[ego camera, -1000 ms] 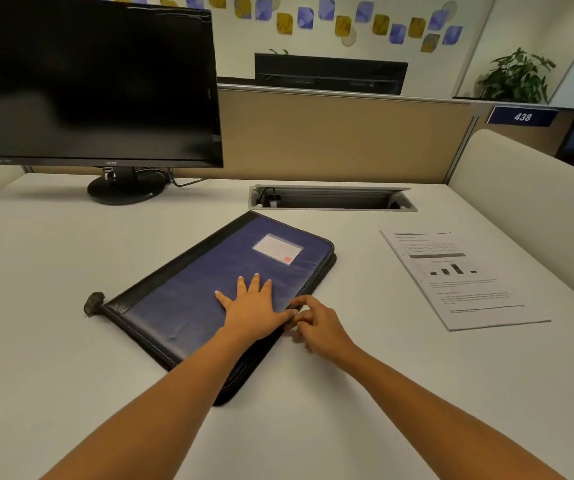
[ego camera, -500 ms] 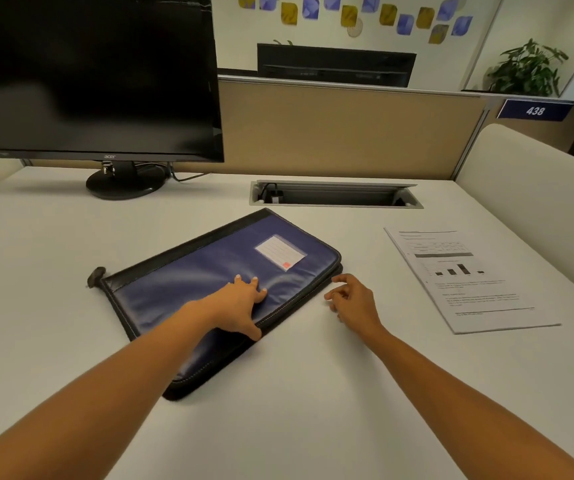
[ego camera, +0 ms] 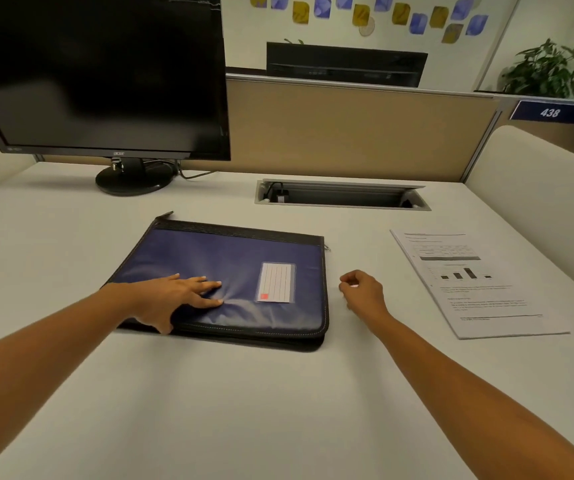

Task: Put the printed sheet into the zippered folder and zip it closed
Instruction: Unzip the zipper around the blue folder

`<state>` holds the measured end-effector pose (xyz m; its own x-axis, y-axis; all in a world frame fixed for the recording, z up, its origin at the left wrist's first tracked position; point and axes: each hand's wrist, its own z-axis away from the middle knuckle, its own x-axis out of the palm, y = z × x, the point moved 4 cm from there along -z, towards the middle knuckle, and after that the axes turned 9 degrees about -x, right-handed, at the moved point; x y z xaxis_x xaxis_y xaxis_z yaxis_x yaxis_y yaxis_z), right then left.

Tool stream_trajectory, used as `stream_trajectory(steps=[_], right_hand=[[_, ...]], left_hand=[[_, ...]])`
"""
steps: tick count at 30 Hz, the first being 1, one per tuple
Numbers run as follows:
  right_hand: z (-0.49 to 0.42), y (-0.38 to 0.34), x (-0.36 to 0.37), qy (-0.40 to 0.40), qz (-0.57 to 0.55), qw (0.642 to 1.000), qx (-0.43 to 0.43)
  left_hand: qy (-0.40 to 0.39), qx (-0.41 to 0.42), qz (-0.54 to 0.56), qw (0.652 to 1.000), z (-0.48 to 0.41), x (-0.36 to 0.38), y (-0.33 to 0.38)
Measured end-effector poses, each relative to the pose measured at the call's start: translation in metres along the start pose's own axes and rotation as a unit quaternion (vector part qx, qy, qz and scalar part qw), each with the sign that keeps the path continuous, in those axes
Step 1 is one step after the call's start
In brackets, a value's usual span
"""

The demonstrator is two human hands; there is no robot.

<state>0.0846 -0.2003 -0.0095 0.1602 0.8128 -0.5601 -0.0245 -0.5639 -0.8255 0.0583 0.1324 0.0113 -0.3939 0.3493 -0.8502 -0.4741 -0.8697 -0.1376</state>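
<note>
While flat, blue zippered folder [ego camera: 230,268], closed

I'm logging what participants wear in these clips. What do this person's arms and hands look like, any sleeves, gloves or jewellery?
Both forearms are bare, with no sleeves in view. The left hand and right hand are ungloved, and no watch, ring or bracelet shows on either.

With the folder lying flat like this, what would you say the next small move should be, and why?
Probably the right hand should reach for the zip pull at the folder's far right corner. The folder looks shut, the left hand presses it flat, and the printed sheet lies outside on the desk.
</note>
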Motion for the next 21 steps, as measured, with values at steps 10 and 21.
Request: stream_trajectory(steps=[10, 21], right_hand=[[-0.041, -0.001, 0.009, -0.035, 0.01, 0.999, 0.023], [-0.089, -0.008, 0.033, -0.03, 0.042, 0.998, -0.021]], left_hand=[[0.206, -0.105, 0.117, 0.966, -0.028, 0.002, 0.084], [0.277, -0.12, 0.146, 0.942, -0.04, 0.01, 0.108]])
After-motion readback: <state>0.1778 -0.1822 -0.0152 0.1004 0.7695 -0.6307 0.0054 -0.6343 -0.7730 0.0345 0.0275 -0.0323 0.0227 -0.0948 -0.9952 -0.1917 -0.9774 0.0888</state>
